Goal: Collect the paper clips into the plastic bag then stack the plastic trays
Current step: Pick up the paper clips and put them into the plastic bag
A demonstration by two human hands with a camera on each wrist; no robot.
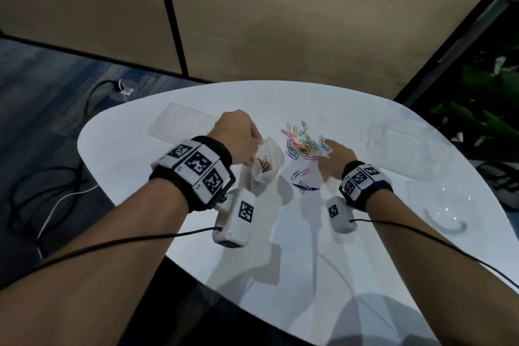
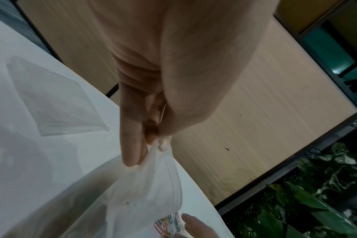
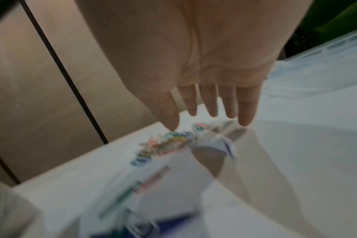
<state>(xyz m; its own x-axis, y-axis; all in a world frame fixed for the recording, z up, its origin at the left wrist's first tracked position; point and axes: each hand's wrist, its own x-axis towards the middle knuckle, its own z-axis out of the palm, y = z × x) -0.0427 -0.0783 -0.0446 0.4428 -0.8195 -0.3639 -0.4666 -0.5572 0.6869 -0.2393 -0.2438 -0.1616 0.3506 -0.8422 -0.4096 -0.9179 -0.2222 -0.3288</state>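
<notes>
The collecting is partly done. A small cluster of coloured paper clips (image 1: pixel 264 163) already lies at the bottom of the plastic bag (image 1: pixel 266 160), but the larger share, the loose pile of paper clips (image 1: pixel 302 141), sits on the white table (image 1: pixel 393 205) just beyond the bag, with a few stragglers (image 1: pixel 300 174) nearer the person. The stacking has not begun: one clear plastic tray (image 1: pixel 179 123) lies flat at the far left of the table and a second plastic tray (image 1: pixel 398 137) at the far right, well apart.

The left hand (image 1: pixel 238 137) holds the bag up off the table by its rim, thumb and fingers (image 2: pixel 132 145) pinched on the thin film so the mouth hangs open toward the pile (the wrist view shows the film bunched between the fingertips).

The right hand (image 1: pixel 335 157) reaches over the near edge of the pile with its fingers (image 3: pixel 208 103) straight and spread, holding nothing that I can make out; its wrist view is blurred, so whether a fingertip touches a clip or the crumpled white scrap (image 1: pixel 325 152) beside them is unclear.
</notes>
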